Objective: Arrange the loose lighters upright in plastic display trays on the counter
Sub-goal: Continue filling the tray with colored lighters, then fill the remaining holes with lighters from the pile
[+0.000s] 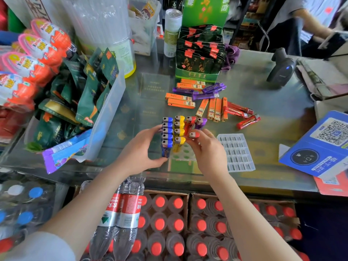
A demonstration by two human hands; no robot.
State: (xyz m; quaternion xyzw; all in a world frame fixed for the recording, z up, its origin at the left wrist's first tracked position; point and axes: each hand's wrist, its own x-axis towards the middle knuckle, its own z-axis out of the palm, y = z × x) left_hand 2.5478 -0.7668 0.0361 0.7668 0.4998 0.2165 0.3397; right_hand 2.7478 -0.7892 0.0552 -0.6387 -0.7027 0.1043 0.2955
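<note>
A clear plastic display tray (185, 152) stands on the glass counter, holding upright lighters: a row of blue ones (167, 132), a row of yellow ones (179, 129), a red one (189, 122) and a purple one (201, 123). My left hand (143, 147) grips the tray's left side by the blue lighters. My right hand (206, 147) pinches a red lighter (194, 135) upright over the tray. Loose orange (180, 102), purple (209, 91) and red lighters (243, 113) lie beyond. A second, unfilled tray (236, 152) lies to the right.
A clear bin of snack packets (105, 102) crowds the left. A green box of tea packets (197, 59) stands behind the loose lighters. A barcode scanner (281, 70) and a blue QR stand (320, 146) sit right. Bottle crates are below the counter's front edge.
</note>
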